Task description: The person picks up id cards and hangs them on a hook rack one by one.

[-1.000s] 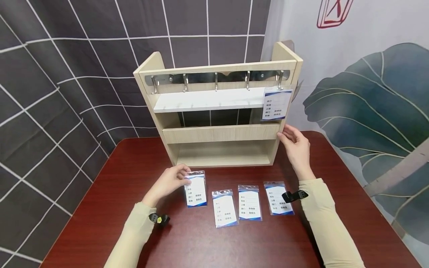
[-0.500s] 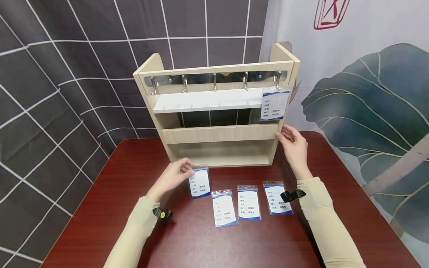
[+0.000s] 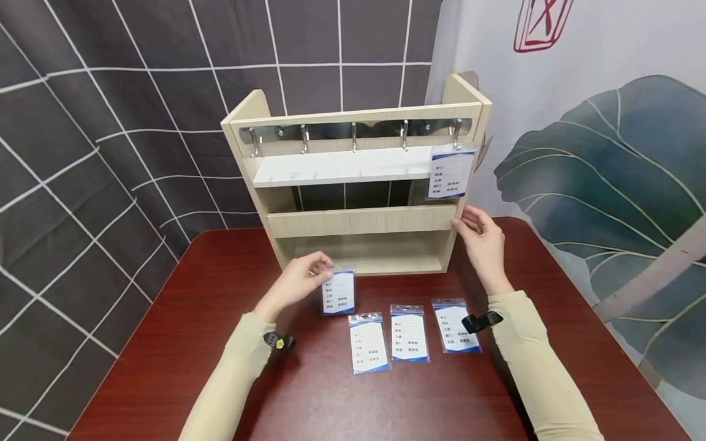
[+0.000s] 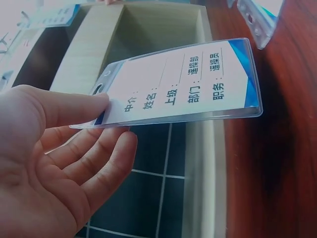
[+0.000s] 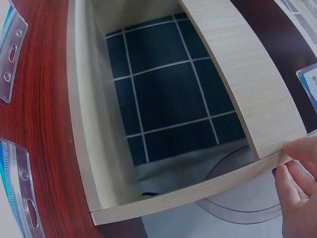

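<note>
My left hand [image 3: 298, 280] pinches a clear-sleeved name badge [image 3: 339, 294] by its slotted top end. In the left wrist view the thumb lies over the slot of the badge [image 4: 178, 84], fingers behind it. The badge stands tilted up before the lower front of a pale wooden rack [image 3: 361, 222]. My right hand [image 3: 482, 245] holds the rack's right side panel; in the right wrist view thumb and fingers pinch the panel edge [image 5: 198, 196]. Another badge [image 3: 451, 174] hangs from the rightmost metal hook [image 3: 456, 131].
Three more badges lie on the red-brown table [image 3: 309, 392]: a left one [image 3: 369, 344], a middle one [image 3: 409, 334] and a right one [image 3: 456, 327] near my right wrist. Several hooks line the metal strip [image 3: 325, 130] above a white shelf [image 3: 342, 166]. A dark gridded curtain [image 3: 165, 98] hangs behind.
My left hand has raised the badge off the table and moved it right and forward, closer to the rack. The right hand stays at the side panel.
</note>
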`<state>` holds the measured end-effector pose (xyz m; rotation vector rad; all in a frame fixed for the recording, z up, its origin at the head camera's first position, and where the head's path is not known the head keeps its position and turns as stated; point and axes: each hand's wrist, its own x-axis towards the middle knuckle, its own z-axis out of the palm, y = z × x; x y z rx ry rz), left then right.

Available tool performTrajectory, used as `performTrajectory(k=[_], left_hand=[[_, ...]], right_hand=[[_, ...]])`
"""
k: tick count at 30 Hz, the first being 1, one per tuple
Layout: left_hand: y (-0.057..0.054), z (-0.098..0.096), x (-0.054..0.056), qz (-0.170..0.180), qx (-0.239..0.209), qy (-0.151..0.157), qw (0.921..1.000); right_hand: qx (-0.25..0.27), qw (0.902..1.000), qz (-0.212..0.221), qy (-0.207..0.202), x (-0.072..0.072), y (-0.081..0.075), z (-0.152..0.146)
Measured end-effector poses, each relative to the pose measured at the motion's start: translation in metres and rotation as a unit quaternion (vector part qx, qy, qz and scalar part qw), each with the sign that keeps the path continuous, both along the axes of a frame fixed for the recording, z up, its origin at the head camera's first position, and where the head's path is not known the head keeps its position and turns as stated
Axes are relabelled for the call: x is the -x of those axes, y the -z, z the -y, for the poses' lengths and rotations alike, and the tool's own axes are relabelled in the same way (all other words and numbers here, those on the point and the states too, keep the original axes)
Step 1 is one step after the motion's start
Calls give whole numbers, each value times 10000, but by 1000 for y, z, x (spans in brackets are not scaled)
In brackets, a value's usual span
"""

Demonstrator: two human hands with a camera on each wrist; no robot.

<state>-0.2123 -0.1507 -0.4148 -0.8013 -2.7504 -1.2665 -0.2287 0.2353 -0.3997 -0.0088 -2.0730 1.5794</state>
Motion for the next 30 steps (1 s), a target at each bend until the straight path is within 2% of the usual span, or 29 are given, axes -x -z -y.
performTrajectory(k=[5,13,21,30], left_hand=[[-7,-7,6,-92,-15,19,10000],[-18,-18,10,-205,-9,130,9997],[-32,-30,14,-307,-106,177,9993],[-47,-44,16,-380,-158,335,9986]], right_hand=[[-164,9998,16,100,0,1,-1],[-94,9998,166,107,1,-1,1],[-136,9995,257,120,-21,-27,15],[-132,9996,225,120,-25,-32,18]])
